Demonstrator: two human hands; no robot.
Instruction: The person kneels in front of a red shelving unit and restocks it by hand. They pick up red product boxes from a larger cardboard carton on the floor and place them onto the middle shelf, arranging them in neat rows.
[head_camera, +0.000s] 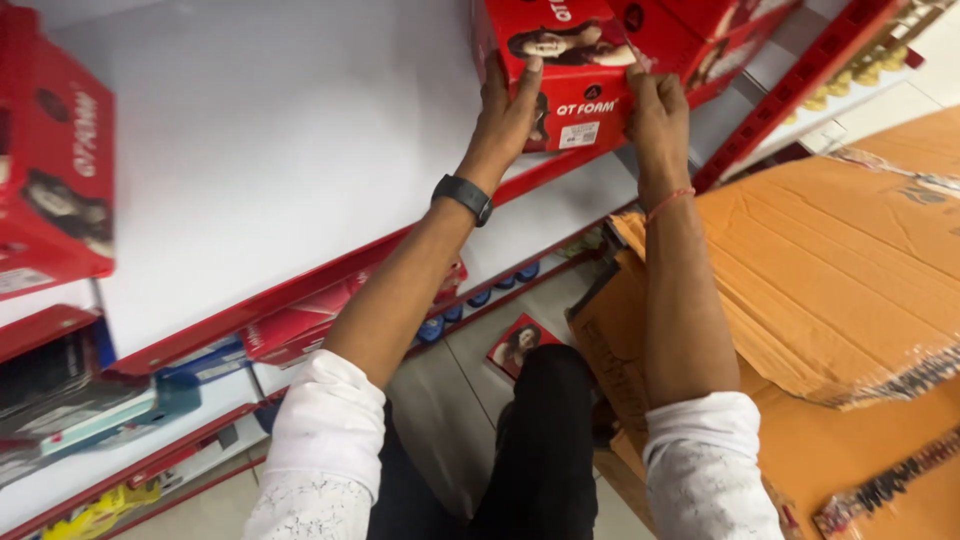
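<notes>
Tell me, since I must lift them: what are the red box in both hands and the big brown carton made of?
Red box: apparently thin glossy printed card, with sharp folded edges. Brown carton: corrugated cardboard, matt, creased, with tape along its flap edges.

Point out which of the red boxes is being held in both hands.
The red box at the top centre of the white shelf, gripped between the left hand and right hand. The red box at far left stands untouched.

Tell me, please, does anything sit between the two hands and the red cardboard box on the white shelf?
Nothing visible does. The left hand and the right hand already press on the red cardboard box, one on each side, at the front edge of the white shelf.
</notes>
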